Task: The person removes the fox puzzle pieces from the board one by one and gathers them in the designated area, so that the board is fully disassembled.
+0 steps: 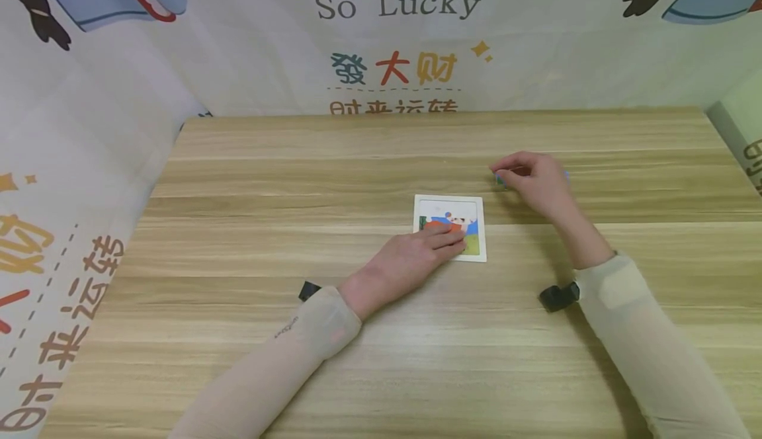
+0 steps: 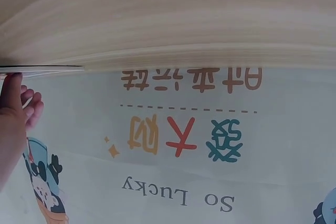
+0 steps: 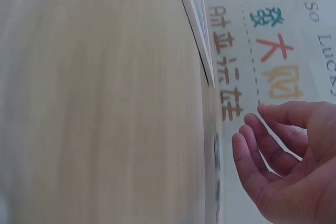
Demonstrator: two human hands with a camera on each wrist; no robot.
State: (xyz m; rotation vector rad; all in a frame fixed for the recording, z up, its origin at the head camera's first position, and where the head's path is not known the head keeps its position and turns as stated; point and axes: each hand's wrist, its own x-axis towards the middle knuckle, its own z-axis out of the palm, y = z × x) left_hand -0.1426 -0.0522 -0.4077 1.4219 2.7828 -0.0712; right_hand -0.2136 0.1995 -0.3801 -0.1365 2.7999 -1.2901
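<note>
A square picture board with a white border lies near the middle of the table, showing a colourful cartoon scene. My left hand rests on its lower left part, fingers stretched across the picture and hiding some of it. Up and to the right, my right hand hovers over small flat coloured pieces, mostly hidden beneath it. In the right wrist view its fingers are loosely bent with nothing between them, while thin pieces lie flat on the table. The left wrist view catches the board edge-on.
The wood-grain table runs back to a white printed cloth with lettering and cartoon figures. More of this cloth hangs along the left and right sides. Black wrist cameras sit by both sleeve cuffs, just above the tabletop.
</note>
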